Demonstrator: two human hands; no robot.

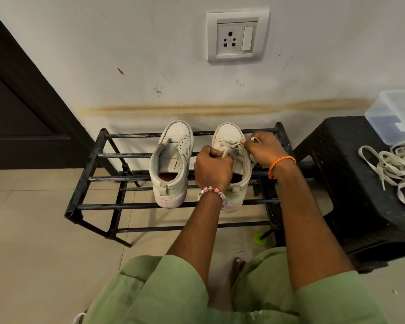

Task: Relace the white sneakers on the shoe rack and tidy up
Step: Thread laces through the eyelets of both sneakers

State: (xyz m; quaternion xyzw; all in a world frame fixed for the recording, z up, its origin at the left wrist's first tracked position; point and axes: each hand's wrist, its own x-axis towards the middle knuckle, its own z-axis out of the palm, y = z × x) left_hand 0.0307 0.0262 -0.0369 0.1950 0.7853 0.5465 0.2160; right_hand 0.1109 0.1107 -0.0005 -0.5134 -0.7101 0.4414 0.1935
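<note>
The left hand (212, 168) was fisted around one end of the lace (232, 146) while the right hand (263, 148) pinched the other end, both working over the right sneaker (227, 134) on the black shoe rack (89, 177). The left sneaker (173, 160) sat beside it, apparently unlaced. Uneven pulling could probably tip the shoe between the bars. Spare laces (393, 169) lay tangled on the black stool (351, 141).

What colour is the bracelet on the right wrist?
Orange: the braided bracelet sits just behind the right hand, plain in the head view.
</note>
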